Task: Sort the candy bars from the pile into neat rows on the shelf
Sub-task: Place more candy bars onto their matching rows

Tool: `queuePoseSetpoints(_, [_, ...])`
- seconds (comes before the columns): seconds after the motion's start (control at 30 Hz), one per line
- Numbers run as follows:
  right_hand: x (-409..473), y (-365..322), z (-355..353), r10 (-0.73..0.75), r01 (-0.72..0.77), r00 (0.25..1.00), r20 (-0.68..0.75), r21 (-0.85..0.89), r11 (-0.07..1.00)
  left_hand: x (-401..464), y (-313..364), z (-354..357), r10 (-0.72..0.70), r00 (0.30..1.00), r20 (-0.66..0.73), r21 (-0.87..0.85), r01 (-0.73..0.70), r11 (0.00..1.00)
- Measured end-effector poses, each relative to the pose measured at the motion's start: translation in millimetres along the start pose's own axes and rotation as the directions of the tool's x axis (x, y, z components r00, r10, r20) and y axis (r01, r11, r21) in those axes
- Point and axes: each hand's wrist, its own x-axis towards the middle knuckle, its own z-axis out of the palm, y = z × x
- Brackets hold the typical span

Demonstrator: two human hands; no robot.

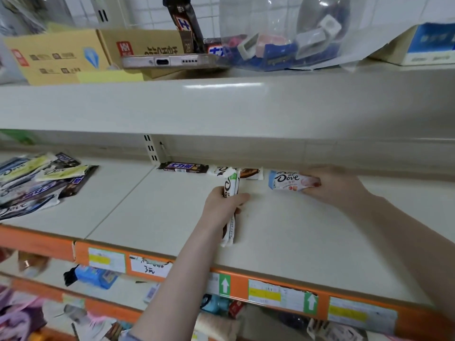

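Note:
My left hand (225, 205) grips a few white-and-green Dove bars (231, 190), held on edge over the middle of the cream shelf (283, 237). My right hand (337, 185) holds a pale pink-and-blue Dove bar (289, 180) low against the shelf near the back. A dark Snickers bar (183, 167) lies along the back wall, and beside it a white bar (221, 170) and a brown-printed bar (250, 173). A loose pile of candy bars (37, 180) lies at the shelf's left end.
The upper shelf (221, 104) overhangs closely and carries yellow cartons (61, 55), a phone (170, 61), an upright Snickers bar (184, 23) and a clear plastic bag (283, 38). An orange price rail (246, 284) edges the shelf front. Mixed goods (96, 276) fill the lower shelves.

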Motion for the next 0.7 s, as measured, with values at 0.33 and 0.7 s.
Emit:
queuePoseSetpoints(0.33, [4.7, 10.3, 6.2, -0.023, 0.023, 1.000, 0.001, 0.029, 0.999, -2.8, 0.8, -0.1, -0.012, 0.999, 0.044, -0.006, 0.012, 1.000])
queuePoseSetpoints(0.7, [0.7, 5.4, 7.7, 0.024, -0.024, 0.999, 0.034, 0.004, 1.000, -1.6, -0.7, 1.5, -0.005, 0.998, 0.064, 0.025, 0.004, 1.000])
